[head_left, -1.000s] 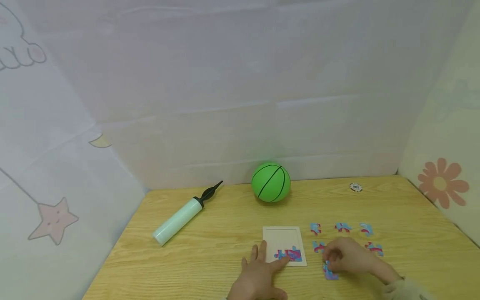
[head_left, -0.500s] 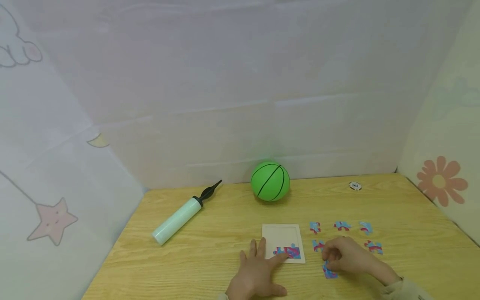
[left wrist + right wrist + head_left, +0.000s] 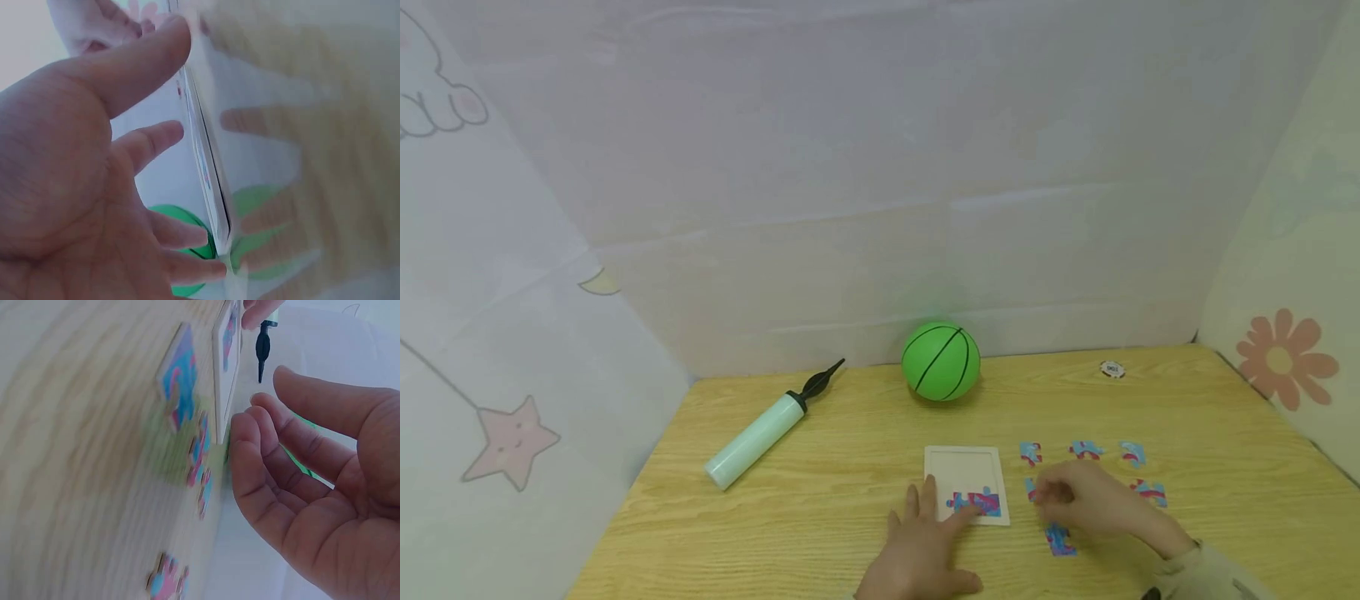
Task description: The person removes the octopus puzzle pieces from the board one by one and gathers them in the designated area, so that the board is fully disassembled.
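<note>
My left hand lies with fingers spread at the lower left of a white puzzle tray. Its index fingertip reaches onto joined blue-and-purple jigsaw pieces in the tray's lower right. Just right of the tray hovers my right hand, fingers loosely bent and thumb apart from them, holding nothing in the right wrist view. Below its fingertips, a loose jigsaw piece rests on the table. Partly covered by that hand is another piece.
Several more jigsaw pieces lie in rows right of the tray. A green ball stands behind it, with a round chip at the back right. A pale green hand pump lies left on the wooden table.
My right hand has let go of the loose jigsaw piece and risen slightly up and left from it. My left hand stays at the tray.
</note>
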Motion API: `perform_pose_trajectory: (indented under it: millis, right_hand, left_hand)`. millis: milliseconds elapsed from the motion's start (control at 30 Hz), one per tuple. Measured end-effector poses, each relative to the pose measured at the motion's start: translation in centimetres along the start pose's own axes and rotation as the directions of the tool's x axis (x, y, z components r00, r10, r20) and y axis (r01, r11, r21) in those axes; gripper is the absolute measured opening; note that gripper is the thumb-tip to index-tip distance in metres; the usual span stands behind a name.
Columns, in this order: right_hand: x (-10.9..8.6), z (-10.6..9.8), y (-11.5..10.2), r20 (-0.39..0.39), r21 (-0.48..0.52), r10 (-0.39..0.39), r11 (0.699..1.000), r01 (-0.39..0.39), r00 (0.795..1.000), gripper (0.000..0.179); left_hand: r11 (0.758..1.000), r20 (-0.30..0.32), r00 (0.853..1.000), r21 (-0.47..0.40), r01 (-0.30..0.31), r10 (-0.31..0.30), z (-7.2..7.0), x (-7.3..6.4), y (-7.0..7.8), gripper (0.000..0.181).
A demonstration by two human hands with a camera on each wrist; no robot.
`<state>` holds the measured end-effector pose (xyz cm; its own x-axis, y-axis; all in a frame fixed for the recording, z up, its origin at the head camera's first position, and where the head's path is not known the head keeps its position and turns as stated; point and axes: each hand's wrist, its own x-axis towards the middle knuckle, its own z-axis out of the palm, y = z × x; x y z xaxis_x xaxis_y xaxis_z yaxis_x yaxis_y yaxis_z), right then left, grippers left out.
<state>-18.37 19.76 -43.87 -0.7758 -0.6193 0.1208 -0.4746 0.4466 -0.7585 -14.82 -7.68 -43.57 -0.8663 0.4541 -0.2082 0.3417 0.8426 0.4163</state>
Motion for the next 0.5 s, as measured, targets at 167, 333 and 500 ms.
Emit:
perform_pose_trajectory:
  millis: [167, 333, 500]
  right_hand:
    - [1.9, 0.5, -1.0, 0.011, -0.03, 0.053, 0.998, -0.053, 0.999, 0.004]
    - [3.8, 1.1, -1.6, 0.011, -0.056, 0.065, 0.996, -0.064, 0.998, 0.006]
    - [5.7, 1.5, -2.1, 0.016, -0.057, 0.067, 0.996, -0.066, 0.998, 0.007]
  left_hand:
    - [0.998, 0.002, 1.0, 0.057, 0.007, -0.007, 0.4, 0.0, 0.6, 0.079]
    - [0.998, 0.055, 0.998, 0.064, 0.025, -0.029, 0.7, 0.2, 0.6, 0.081]
    - [0.997, 0.084, 0.996, 0.071, 0.026, -0.032, 0.7, 0.4, 0.4, 0.082]
